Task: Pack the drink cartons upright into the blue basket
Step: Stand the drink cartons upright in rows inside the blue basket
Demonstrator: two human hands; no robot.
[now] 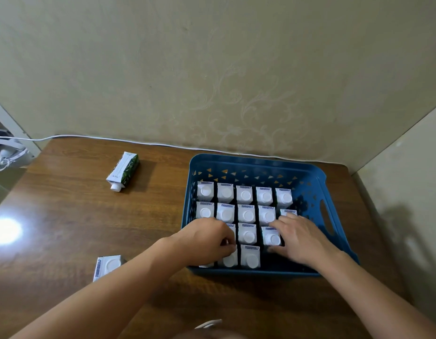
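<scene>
Head view puts the blue basket point(261, 165) on the right half of your wooden table point(65, 216), hard against the wall. Count the upright drink cartons point(246, 214) inside it: five in the back row, five in the second with the rightmost half hidden under your fingers, and at least three in the third and three in the front, where your hands cover some, so the full total cannot be told. Two more cartons sit outside: one lying carton point(124, 171) on its side well to the left of the basket, cap pointing toward you, and one standing carton point(108, 266) near the table's left front, just beside your left forearm.

Your left hand point(207, 241) is curled over the left end of the two near rows, fingertips pinching at the top of a carton there; which one exactly is hidden by the knuckles. Your right hand point(300, 237) lies spread and flat, fingers straight, resting on the tops of the cartons at the right of the second and third rows.

The basket is rectangular moulded plastic with triangular cut-outs in its walls and a slot handle on the right side. The cartons are white boxes with round white screw caps; the lying one shows a dark green printed face. The table is glossy brown wood grain. A white cable point(89, 137) runs along the wall's foot.
</scene>
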